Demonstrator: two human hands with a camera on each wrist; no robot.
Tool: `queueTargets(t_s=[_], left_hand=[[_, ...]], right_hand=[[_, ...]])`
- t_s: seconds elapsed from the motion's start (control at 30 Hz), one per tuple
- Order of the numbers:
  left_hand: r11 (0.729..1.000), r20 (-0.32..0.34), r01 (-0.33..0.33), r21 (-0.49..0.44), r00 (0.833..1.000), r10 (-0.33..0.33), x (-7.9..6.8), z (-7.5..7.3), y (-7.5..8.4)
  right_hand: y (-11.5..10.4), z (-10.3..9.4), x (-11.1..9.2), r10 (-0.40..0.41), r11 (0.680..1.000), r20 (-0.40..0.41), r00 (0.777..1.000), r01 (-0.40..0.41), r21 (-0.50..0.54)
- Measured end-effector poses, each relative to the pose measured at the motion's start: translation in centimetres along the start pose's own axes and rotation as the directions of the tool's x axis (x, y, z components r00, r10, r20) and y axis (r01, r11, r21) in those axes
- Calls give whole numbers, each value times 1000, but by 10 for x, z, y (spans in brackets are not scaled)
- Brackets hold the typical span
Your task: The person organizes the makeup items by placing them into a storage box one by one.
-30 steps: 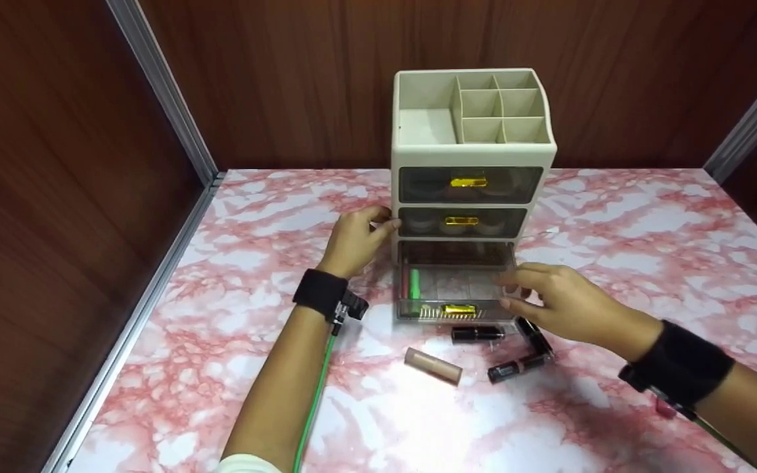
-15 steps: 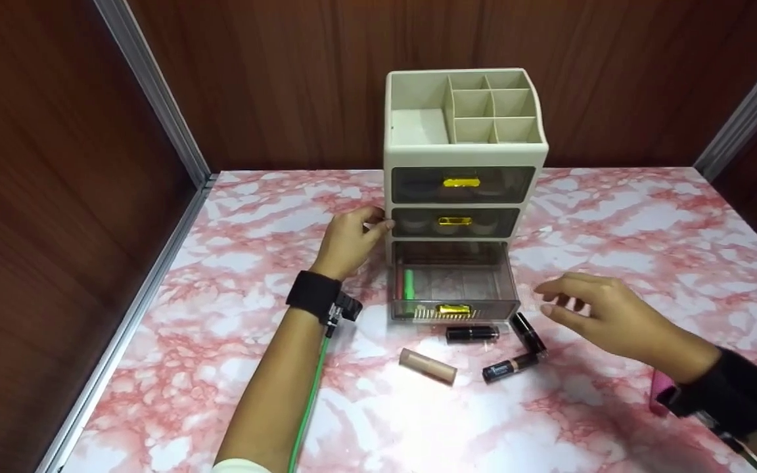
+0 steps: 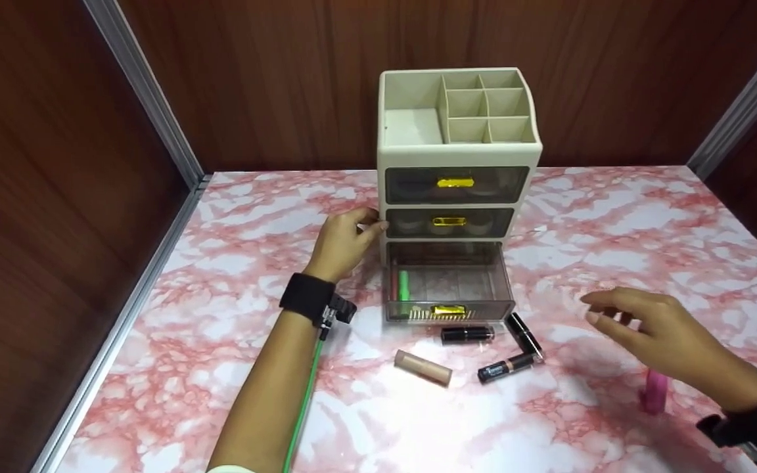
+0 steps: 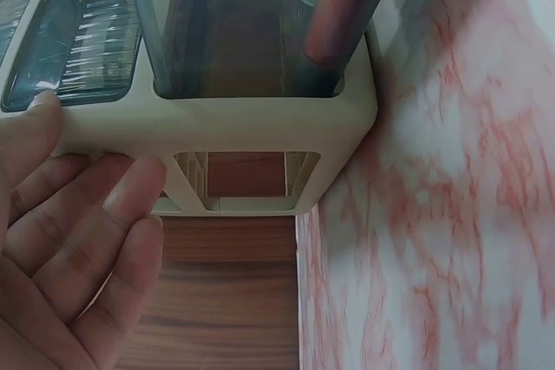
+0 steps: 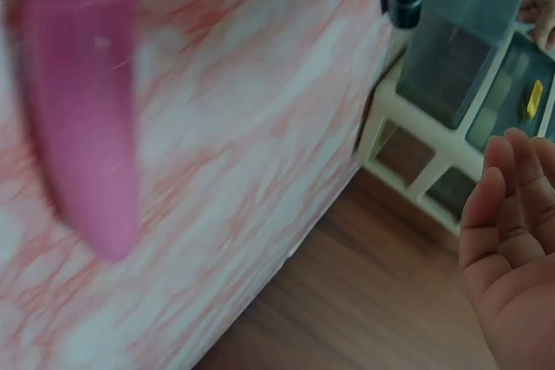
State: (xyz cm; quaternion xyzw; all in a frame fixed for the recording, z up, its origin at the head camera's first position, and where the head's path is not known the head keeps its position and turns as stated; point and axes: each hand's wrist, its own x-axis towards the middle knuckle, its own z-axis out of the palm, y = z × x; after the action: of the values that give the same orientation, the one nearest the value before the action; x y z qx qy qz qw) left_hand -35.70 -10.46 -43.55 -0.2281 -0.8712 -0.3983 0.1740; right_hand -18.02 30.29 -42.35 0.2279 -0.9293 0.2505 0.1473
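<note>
left hand (image 3: 345, 244): at the left side of the cream organizer (image 3: 457, 156), thumb tip on the front edge beside the middle drawer (image 3: 395, 223), other fingers loosely bent along the side wall. not wrapped round anything; contact at those fingertips is hard to tell.

right hand (image 3: 664, 335): relaxed, nothing in it, fingers slightly bent, above the table to the right of the organizer, well apart from it. nearest item is the pink tube (image 3: 656, 392), lying on the table below the hand, partly covered by it in the head view.

bottom drawer (image 3: 493, 309): pulled out, clear smoky plastic, gold handle (image 3: 449, 310). inside, along its left wall, a green tube (image 3: 404, 289) and a reddish tube (image 4: 342, 10) side by side. middle drawer and top drawer (image 3: 411, 182) are pushed in; rounded items show dimly behind the fronts.

in front of the bottom drawer, on the pink-white marbled table (image 3: 234, 263): one black tube (image 3: 467, 334) just beside the drawer front, a second black tube (image 3: 522, 334) slanted off its right corner, a third black tube (image 3: 506, 368) with an end at the second's near end, can't tell if touching. beige tube (image 3: 423, 368) lies to the left of the third.
</note>
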Motion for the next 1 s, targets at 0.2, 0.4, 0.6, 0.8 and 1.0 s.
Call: queueTargets(t_s=[0.2,0.4,0.6,0.8,1.0], left_hand=[[1000,1,9,17,1000,-9,-1,-1,2],[1000,5,25,1,1000,-25,0,-1,2],[1000,12,30,8,999,-30,-2,1,-1],[1000,2,18,3,1000,-18,-1,1,-1],[1000,7,11,-15,1000,-11,0,1,-2]], right_hand=[[8,-7,-18,194,978,-44,980,-197,-72],[22,-15,-34,411,904,83,908,-394,-168],[33,-16,-48,528,844,279,802,-459,-277],[38,-14,-55,577,815,368,729,-486,-317],[39,-9,-59,590,803,337,733,-492,-337]])
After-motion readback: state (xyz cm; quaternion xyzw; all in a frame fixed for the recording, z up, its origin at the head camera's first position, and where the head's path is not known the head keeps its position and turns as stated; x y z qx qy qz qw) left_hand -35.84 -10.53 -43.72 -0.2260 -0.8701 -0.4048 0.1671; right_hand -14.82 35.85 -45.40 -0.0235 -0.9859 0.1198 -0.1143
